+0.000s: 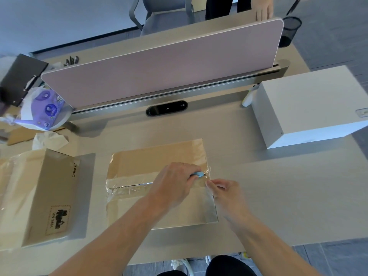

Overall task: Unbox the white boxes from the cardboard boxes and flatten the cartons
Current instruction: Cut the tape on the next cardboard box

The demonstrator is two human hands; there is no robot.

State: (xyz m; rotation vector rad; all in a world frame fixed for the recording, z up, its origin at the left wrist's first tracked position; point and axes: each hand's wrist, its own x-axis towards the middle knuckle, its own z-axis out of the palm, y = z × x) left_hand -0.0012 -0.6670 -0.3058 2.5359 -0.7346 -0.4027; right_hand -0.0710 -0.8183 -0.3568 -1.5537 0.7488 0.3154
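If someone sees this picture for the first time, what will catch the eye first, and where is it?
First, the two hands at the middle of the desk: the left hand grips a small blue tool over the clear tape of a cardboard box, while the right hand pinches that tape at the box's right edge. Then the white box on the right, and a second cardboard box printed PICO on the left.

Matt brown cardboard on centre carton [159, 156] with glossy crinkled clear tape [127, 186], second carton [47, 196] same matt cardboard, blue cutter [199, 173] smooth plastic, white box [310, 108] smooth matt card, bench [278, 196] pale matt wood-grain, divider panel [159, 62] matt cloth-like, pen cup [289, 30] black mesh.
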